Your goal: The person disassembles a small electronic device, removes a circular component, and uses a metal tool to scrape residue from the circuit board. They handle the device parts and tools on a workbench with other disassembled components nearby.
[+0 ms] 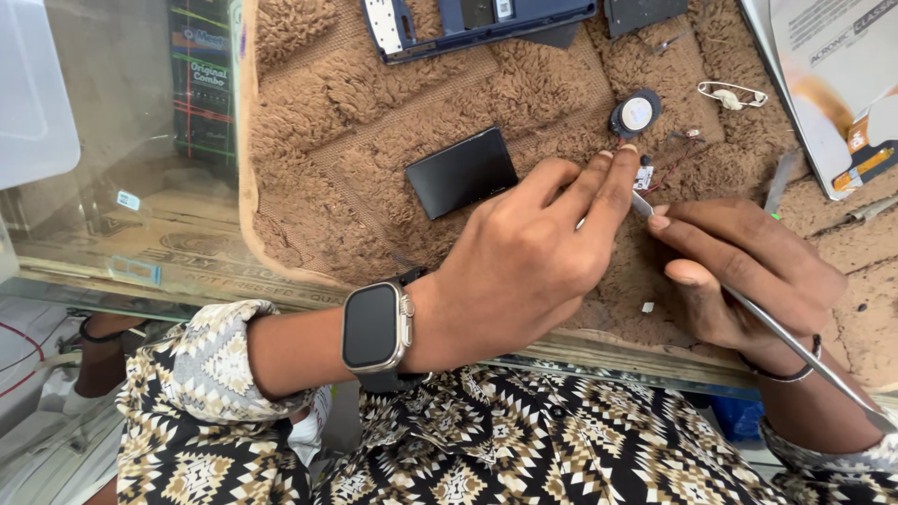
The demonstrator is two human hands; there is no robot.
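Right hand is pinching a thin metal tool; left hand's fingertips are pressing the small component — keeping it steady matters.

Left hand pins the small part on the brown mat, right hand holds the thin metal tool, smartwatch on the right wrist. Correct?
Not quite. The head view shows the smartwatch on the left wrist; the right wrist carries only a thin dark band. The rest holds: left hand pins the small part on the brown mat, right hand holds the thin metal tool.
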